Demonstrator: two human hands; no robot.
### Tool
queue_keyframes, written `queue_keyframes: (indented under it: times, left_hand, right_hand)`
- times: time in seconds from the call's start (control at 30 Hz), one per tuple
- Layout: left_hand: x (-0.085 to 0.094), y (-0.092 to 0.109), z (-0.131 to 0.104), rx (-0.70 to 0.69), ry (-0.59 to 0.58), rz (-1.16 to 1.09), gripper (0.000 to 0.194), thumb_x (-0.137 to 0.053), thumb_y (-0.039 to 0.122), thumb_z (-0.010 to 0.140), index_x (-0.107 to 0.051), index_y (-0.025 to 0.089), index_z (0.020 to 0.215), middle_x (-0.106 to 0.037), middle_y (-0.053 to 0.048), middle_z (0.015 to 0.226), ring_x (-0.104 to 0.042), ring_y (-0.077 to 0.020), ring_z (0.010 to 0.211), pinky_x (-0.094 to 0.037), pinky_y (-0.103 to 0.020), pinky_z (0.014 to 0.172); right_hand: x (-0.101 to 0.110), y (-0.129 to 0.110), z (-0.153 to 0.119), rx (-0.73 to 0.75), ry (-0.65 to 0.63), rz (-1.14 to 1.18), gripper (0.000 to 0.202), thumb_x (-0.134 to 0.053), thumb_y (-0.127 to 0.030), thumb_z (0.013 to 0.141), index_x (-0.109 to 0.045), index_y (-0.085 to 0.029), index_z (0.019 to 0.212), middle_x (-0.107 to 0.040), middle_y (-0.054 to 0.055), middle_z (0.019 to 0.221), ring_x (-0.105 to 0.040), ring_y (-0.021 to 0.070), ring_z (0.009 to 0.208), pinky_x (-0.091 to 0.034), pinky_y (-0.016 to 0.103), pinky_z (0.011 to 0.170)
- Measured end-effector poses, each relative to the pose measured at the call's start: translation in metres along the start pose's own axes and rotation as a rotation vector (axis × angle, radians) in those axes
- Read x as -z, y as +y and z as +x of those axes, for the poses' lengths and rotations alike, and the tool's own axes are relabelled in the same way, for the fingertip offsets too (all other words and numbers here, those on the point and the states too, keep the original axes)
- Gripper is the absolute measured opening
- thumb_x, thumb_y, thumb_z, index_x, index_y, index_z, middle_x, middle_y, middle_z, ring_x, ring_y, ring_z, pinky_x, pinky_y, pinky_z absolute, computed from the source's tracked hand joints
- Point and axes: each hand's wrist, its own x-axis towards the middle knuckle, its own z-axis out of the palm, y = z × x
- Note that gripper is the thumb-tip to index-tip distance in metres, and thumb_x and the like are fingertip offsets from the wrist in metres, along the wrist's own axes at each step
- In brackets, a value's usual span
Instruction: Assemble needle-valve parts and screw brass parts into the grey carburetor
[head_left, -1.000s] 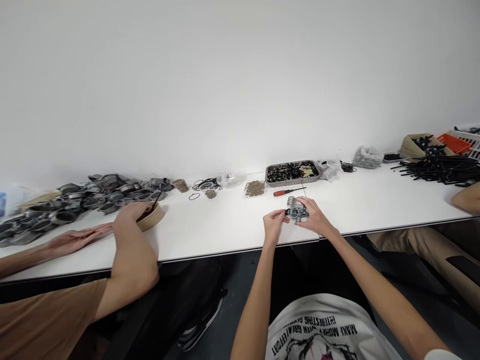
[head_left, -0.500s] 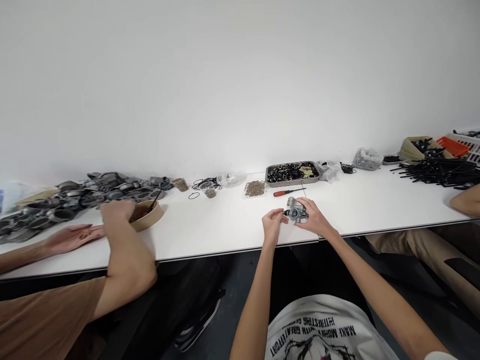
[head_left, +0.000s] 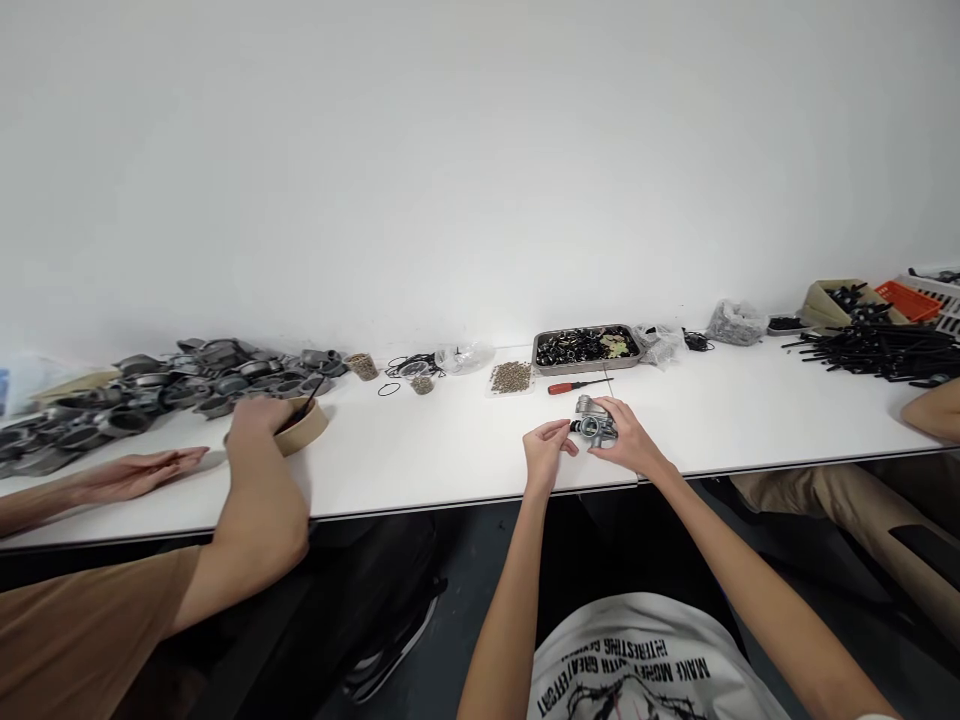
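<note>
My right hand (head_left: 624,436) is closed around a small grey metal carburetor (head_left: 598,428), its round bore facing up toward me. From the carburetor's left side sticks out a short black ribbed piece (head_left: 576,426). My left hand (head_left: 547,450) pinches the outer end of that piece between thumb and fingers. Both hands are just above the white table (head_left: 450,450), close to its front edge. Behind the carburetor lies a screwdriver (head_left: 564,388) with a red handle.
A metal tray (head_left: 551,368) of small black parts stands at the back, beside a pile of small brass-coloured pieces (head_left: 512,377). Grey castings (head_left: 217,375) are heaped left, where a co-worker's hand (head_left: 259,415) reaches into a round container (head_left: 307,432). Black rods (head_left: 885,350) lie right.
The carburetor has turned slightly in my right hand, and my left fingers have shifted a little on the black piece. The co-worker's arm has moved further over the round container.
</note>
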Motion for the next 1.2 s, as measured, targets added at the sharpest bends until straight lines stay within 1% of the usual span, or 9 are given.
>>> queue_keyframes:
  times: [0.17, 0.3, 0.43, 0.6, 0.67, 0.73, 0.83, 1.0, 1.2]
  left_hand:
    - [0.0, 0.002, -0.001, -0.015, -0.019, 0.044, 0.049, -0.077, 0.044, 0.065, -0.069, 0.006, 0.094, -0.065, -0.005, 0.053, -0.058, -0.0156, 0.04, -0.046, -0.026, 0.046]
    - [-0.002, 0.002, -0.004, -0.06, -0.048, 0.105, 0.049, -0.073, 0.039, 0.071, -0.067, 0.01, 0.11, -0.073, -0.01, 0.082, -0.056, -0.0104, 0.038, -0.044, -0.024, 0.043]
    - [-0.004, 0.001, -0.007, -0.088, -0.089, 0.173, 0.042, -0.068, 0.028, 0.073, -0.067, 0.014, 0.113, -0.07, -0.018, 0.115, -0.054, -0.0074, 0.04, -0.046, -0.025, 0.044]
    - [-0.006, 0.001, -0.008, -0.107, -0.08, 0.218, 0.04, -0.065, 0.022, 0.072, -0.068, 0.015, 0.111, -0.067, -0.019, 0.122, -0.05, -0.0061, 0.04, -0.046, -0.025, 0.044]
    - [-0.007, 0.002, -0.008, -0.109, -0.032, 0.254, 0.039, -0.062, 0.023, 0.073, -0.069, 0.015, 0.111, -0.071, -0.016, 0.114, -0.049, -0.0069, 0.04, -0.046, -0.026, 0.045]
    - [-0.006, 0.003, -0.007, -0.106, 0.016, 0.312, 0.04, -0.058, 0.023, 0.075, -0.071, 0.014, 0.112, -0.074, -0.009, 0.084, -0.048, -0.009, 0.04, -0.045, -0.025, 0.046]
    - [-0.004, 0.005, -0.006, -0.126, 0.082, 0.433, 0.041, -0.055, 0.022, 0.076, -0.073, 0.014, 0.113, -0.056, 0.001, 0.046, -0.046, -0.0124, 0.042, -0.042, -0.025, 0.049]
    - [0.003, 0.004, -0.008, -0.213, 0.143, 0.571, 0.035, -0.06, 0.024, 0.076, -0.076, 0.019, 0.106, -0.058, -0.001, 0.049, -0.049, -0.0155, 0.046, -0.043, -0.029, 0.055]
    - [0.017, 0.02, -0.005, -0.229, 0.067, 0.647, 0.029, -0.058, 0.029, 0.081, -0.076, 0.022, 0.103, -0.064, -0.003, 0.057, -0.054, -0.0169, 0.048, -0.045, -0.029, 0.054]
  right_hand:
    - [0.0, -0.001, 0.0, -0.032, 0.001, 0.0, 0.083, -0.074, -0.024, 0.072, -0.034, -0.028, 0.145, -0.045, 0.011, 0.141, -0.044, 0.0304, 0.131, -0.038, 0.049, 0.112]
    - [0.0, -0.004, 0.001, -0.094, 0.012, 0.026, 0.08, -0.075, -0.028, 0.072, -0.036, -0.026, 0.142, -0.046, 0.012, 0.139, -0.045, 0.0304, 0.131, -0.04, 0.048, 0.11]
    - [0.0, -0.004, 0.005, -0.24, 0.03, 0.124, 0.079, -0.078, -0.03, 0.068, -0.04, -0.023, 0.137, -0.05, 0.012, 0.134, -0.051, 0.0297, 0.124, -0.046, 0.046, 0.103]
    - [0.006, -0.001, 0.016, -0.364, -0.045, 0.234, 0.077, -0.08, -0.034, 0.067, -0.044, -0.023, 0.135, -0.054, 0.012, 0.133, -0.057, 0.0286, 0.118, -0.052, 0.043, 0.095]
    - [0.01, 0.002, 0.024, -0.374, -0.115, 0.285, 0.08, -0.082, -0.033, 0.064, -0.046, -0.023, 0.135, -0.055, 0.012, 0.133, -0.06, 0.0278, 0.114, -0.053, 0.042, 0.092]
    - [0.012, 0.005, 0.034, -0.386, -0.196, 0.334, 0.082, -0.084, -0.033, 0.062, -0.047, -0.023, 0.134, -0.058, 0.012, 0.13, -0.062, 0.0271, 0.11, -0.054, 0.041, 0.09]
    - [0.013, 0.011, 0.048, -0.376, -0.322, 0.378, 0.08, -0.084, -0.033, 0.062, -0.048, -0.025, 0.133, -0.061, 0.01, 0.125, -0.063, 0.0266, 0.107, -0.055, 0.04, 0.087]
    - [0.013, 0.022, 0.062, -0.308, -0.473, 0.345, 0.081, -0.085, -0.036, 0.062, -0.048, -0.028, 0.134, -0.061, 0.009, 0.125, -0.061, 0.0293, 0.109, -0.054, 0.042, 0.087]
    - [0.027, 0.058, 0.082, -0.142, -0.651, 0.296, 0.104, -0.085, -0.05, 0.061, -0.036, -0.03, 0.15, -0.047, 0.012, 0.145, -0.049, 0.0359, 0.128, -0.051, 0.043, 0.093]
